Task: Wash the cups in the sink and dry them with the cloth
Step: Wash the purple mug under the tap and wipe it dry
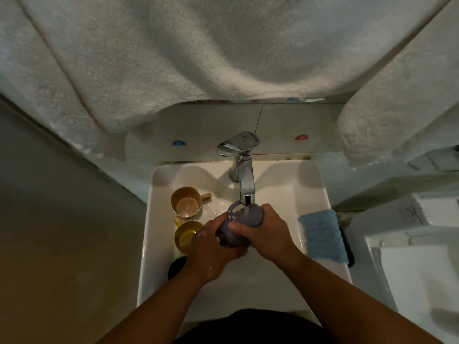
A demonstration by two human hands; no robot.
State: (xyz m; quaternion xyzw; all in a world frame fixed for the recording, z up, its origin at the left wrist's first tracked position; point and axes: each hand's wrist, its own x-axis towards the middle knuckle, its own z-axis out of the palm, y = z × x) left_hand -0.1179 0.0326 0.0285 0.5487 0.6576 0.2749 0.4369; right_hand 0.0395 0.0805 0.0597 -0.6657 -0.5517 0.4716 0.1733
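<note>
Both hands met over the middle of the white sink (310,184), directly below the spout of the chrome tap (244,175). The right hand (267,234) had its fingers (265,211) curled over the far side of a grey-purple cup (244,217), with the thumb pressed across the near side, so the cup sat wrapped inside that grip. The left hand (213,249) held the cup's lower end, its fingers curled under and around it, mostly hidden from view. The cup's handle stuck out just beyond the left fingertips, toward the tap, and the water stream fell onto the cup between the two sets of fingers.

Left of the left hand's fingers, inside the basin, stood a tan cup (186,202), upright with its mouth open upward and its handle pointing toward the tap. Nearer to the knuckles lay a yellow cup (185,235), partly covered by the left hand. A dark round shape, too dim to identify, sat just beside the left wrist.

To the right of the right hand, apart from it, a blue cloth (323,234) lay draped over the sink's right rim. White towels (198,58) hung above, beyond the tap.
</note>
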